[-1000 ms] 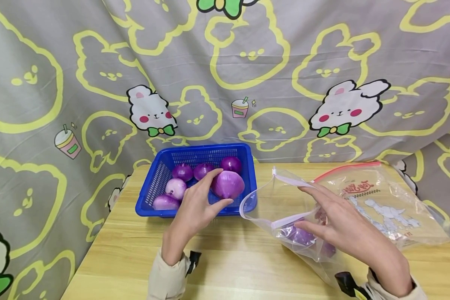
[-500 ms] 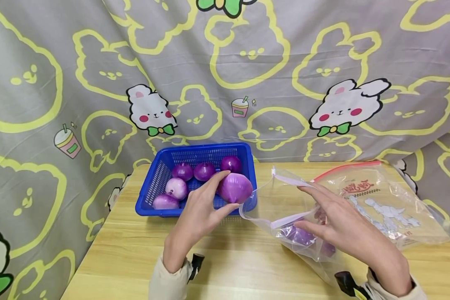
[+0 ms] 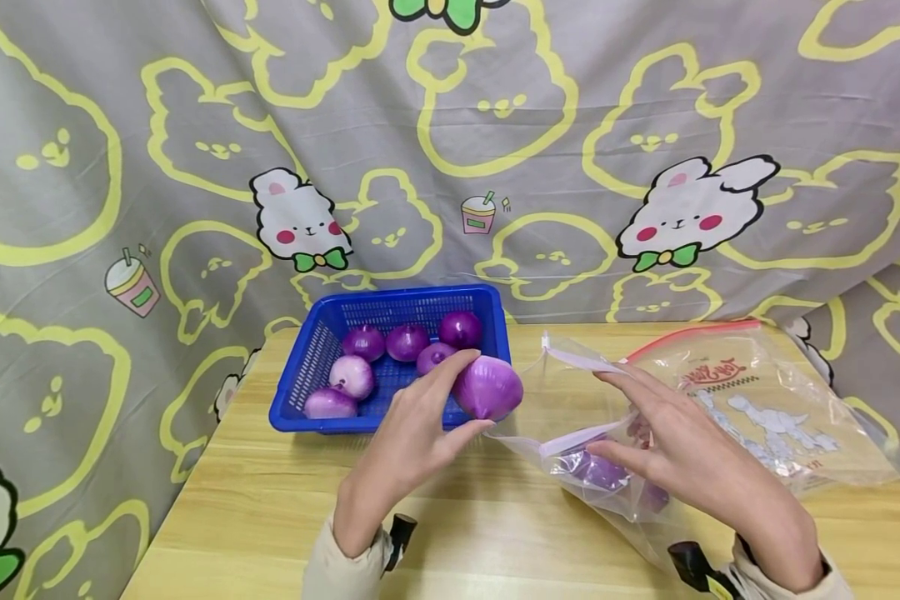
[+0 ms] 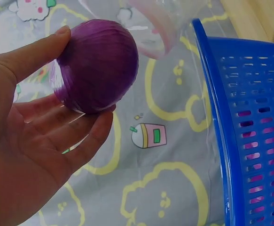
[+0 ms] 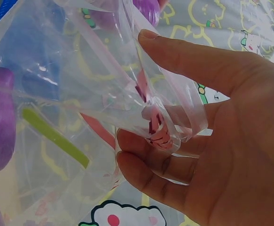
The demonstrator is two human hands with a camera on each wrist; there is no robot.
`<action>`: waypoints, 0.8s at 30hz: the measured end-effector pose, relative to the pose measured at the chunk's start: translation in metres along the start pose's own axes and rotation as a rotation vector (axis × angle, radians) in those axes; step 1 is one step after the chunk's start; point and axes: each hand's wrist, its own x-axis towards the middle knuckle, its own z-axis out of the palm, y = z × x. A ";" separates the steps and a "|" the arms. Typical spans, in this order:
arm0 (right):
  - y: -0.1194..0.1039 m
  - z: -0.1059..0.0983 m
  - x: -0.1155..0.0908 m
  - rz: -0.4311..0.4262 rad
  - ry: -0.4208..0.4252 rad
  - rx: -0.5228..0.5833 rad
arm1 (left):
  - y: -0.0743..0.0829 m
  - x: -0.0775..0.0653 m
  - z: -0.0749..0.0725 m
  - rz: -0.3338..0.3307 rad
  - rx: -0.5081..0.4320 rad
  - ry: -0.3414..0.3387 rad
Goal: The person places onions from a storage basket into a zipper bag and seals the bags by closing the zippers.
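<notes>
A purple onion (image 3: pixel 489 389) is pinched between the thumb and fingers of my left hand (image 3: pixel 412 429), in the air by the basket's front right corner. In the left wrist view the held onion (image 4: pixel 99 66) rests against the fingertips, with the thumb on its other side. My right hand (image 3: pixel 693 450) holds the side of a clear zip bag (image 3: pixel 581 438), whose mouth gapes toward the left hand. Through the bag's plastic, onions (image 3: pixel 603 472) show at the bottom. The right wrist view has crumpled bag plastic (image 5: pixel 158 132) between the thumb and curled fingers (image 5: pixel 151 176).
A blue perforated basket (image 3: pixel 292 417) with several purple onions (image 3: pixel 407 342) stands at the back left of the wooden table (image 3: pixel 232 517). Another clear bag (image 3: pixel 787 417) with a red zip edge lies flat at the right. A patterned curtain (image 3: pixel 390 108) hangs behind.
My left hand has carried the onion rightward and slightly nearer, from over the basket to beside the bag's mouth. Another onion in the basket has come into sight. The right hand stays put.
</notes>
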 end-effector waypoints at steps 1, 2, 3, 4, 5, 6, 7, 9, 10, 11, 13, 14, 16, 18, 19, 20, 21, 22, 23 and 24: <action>0.000 0.000 0.000 0.001 0.000 0.002 | 0.000 0.000 0.000 0.007 0.000 -0.002; 0.000 0.000 0.000 0.003 -0.004 0.002 | 0.001 0.000 0.001 0.013 0.001 -0.003; -0.001 -0.001 0.000 0.006 -0.008 0.004 | 0.002 0.000 0.001 0.021 0.002 -0.005; -0.001 -0.001 0.000 0.008 -0.011 0.007 | 0.003 0.000 0.002 0.025 0.000 -0.010; -0.002 -0.001 0.000 0.009 -0.013 0.010 | 0.003 0.000 0.002 0.028 -0.001 -0.017; -0.002 -0.001 0.000 0.009 -0.013 0.013 | 0.004 0.000 0.003 0.029 -0.003 -0.026; -0.002 -0.001 0.000 0.007 -0.011 0.012 | 0.006 0.000 0.003 0.025 -0.005 -0.035; -0.003 -0.001 0.000 -0.003 -0.005 0.010 | 0.008 0.000 0.004 0.009 -0.009 -0.052; -0.003 -0.001 0.000 -0.015 0.002 0.010 | 0.009 0.000 0.005 -0.001 -0.013 -0.060; -0.003 -0.001 0.000 -0.023 0.008 0.004 | 0.011 0.000 0.005 -0.011 -0.016 -0.066; -0.004 -0.001 0.000 -0.040 0.014 0.006 | 0.013 0.000 0.006 -0.027 -0.019 -0.072; -0.005 -0.001 0.000 -0.050 0.017 0.005 | 0.014 0.000 0.006 -0.031 -0.018 -0.074; -0.006 0.000 -0.001 -0.067 0.024 0.005 | 0.016 -0.001 0.006 -0.027 -0.015 -0.081; -0.008 0.000 -0.001 -0.074 0.028 0.016 | 0.018 -0.002 0.007 -0.007 -0.005 -0.088; -0.009 0.000 -0.002 -0.081 0.030 0.020 | 0.018 -0.002 0.007 0.004 0.001 -0.091; -0.009 0.000 -0.002 -0.083 0.032 0.017 | 0.018 -0.002 0.007 0.015 0.011 -0.093; -0.010 0.001 -0.002 -0.087 0.034 0.022 | 0.019 -0.002 0.007 0.024 0.020 -0.094; -0.011 0.001 -0.003 -0.088 0.036 0.022 | 0.019 -0.002 0.008 0.029 0.029 -0.096; -0.011 0.001 -0.003 -0.091 0.037 0.019 | 0.019 -0.003 0.008 0.033 0.040 -0.098; -0.011 0.001 -0.003 -0.092 0.036 0.026 | 0.019 -0.003 0.008 0.034 0.050 -0.102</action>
